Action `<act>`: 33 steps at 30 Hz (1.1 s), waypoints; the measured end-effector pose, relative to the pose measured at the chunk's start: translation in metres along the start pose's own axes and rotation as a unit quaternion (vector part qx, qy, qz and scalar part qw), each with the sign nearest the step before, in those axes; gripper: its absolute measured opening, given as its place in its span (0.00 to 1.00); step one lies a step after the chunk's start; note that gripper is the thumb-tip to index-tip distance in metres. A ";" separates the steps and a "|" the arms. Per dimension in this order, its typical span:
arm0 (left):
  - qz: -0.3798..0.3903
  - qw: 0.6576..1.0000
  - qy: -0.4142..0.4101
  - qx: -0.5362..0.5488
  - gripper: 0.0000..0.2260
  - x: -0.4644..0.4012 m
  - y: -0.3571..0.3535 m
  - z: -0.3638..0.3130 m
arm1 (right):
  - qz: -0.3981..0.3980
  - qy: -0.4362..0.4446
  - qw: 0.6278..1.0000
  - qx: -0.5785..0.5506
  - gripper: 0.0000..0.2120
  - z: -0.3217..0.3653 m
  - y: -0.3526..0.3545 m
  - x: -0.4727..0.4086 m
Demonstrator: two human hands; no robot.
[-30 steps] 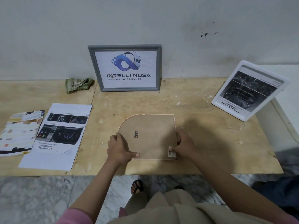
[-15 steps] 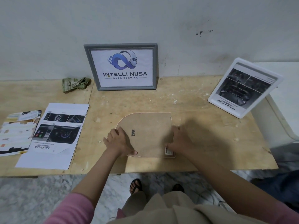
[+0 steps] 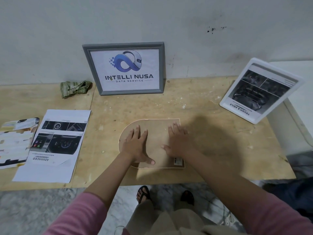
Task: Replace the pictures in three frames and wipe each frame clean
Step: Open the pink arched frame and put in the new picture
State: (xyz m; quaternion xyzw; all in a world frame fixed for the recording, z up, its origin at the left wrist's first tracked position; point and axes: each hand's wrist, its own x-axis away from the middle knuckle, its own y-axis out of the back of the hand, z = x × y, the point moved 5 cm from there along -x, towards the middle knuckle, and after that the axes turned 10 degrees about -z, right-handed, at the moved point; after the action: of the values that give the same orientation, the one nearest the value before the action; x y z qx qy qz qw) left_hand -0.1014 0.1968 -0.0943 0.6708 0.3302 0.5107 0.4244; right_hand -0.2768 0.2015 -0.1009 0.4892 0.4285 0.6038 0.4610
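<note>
Both hands flat on a frame's brown backing board

The backing board (image 3: 157, 143), arched on its left side, lies face-down on the wooden counter (image 3: 211, 133). The left hand (image 3: 137, 146) and right hand (image 3: 177, 143) press it with fingers straight and spread. A grey frame (image 3: 124, 68) leans on the wall; a white frame (image 3: 260, 90) stands tilted at right.

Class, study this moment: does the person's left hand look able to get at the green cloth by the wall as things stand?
Probably yes. The left hand lies flat on the brown backing board, holding nothing. The green cloth sits in the open left of the grey frame, with only bare table between.
</note>
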 end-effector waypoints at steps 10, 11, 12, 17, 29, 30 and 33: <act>0.025 0.998 -0.022 -0.057 0.61 -0.007 0.001 0.002 | -0.006 0.028 0.999 0.029 0.44 0.003 0.000 -0.003; 0.032 0.996 -0.035 -0.070 0.61 -0.009 0.004 0.005 | 0.001 0.030 0.999 0.021 0.46 0.000 0.001 -0.003; 0.044 0.994 -0.051 -0.085 0.61 -0.010 0.007 0.009 | 0.020 0.035 0.999 0.015 0.48 -0.003 0.003 -0.003; 0.071 0.985 -0.099 -0.122 0.62 -0.011 0.007 0.026 | 0.114 0.099 0.987 0.050 0.58 -0.008 0.009 0.006; 0.071 0.991 -0.113 -0.024 0.56 -0.007 -0.007 0.036 | 0.155 0.072 0.985 0.007 0.60 -0.006 -0.002 0.008; 0.062 0.993 -0.103 -0.014 0.55 -0.003 -0.007 0.035 | 0.147 0.067 0.987 0.009 0.60 -0.007 -0.001 0.010; 0.015 0.998 -0.037 0.051 0.49 0.014 -0.009 0.034 | 0.117 0.040 0.992 0.003 0.56 -0.006 0.002 0.019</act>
State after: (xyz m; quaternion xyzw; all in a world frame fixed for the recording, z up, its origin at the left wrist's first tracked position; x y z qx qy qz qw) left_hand -0.0650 0.2045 -0.1005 0.7149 0.3303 0.4740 0.3938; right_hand -0.2847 0.2197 -0.0962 0.5128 0.3881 0.6712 0.3688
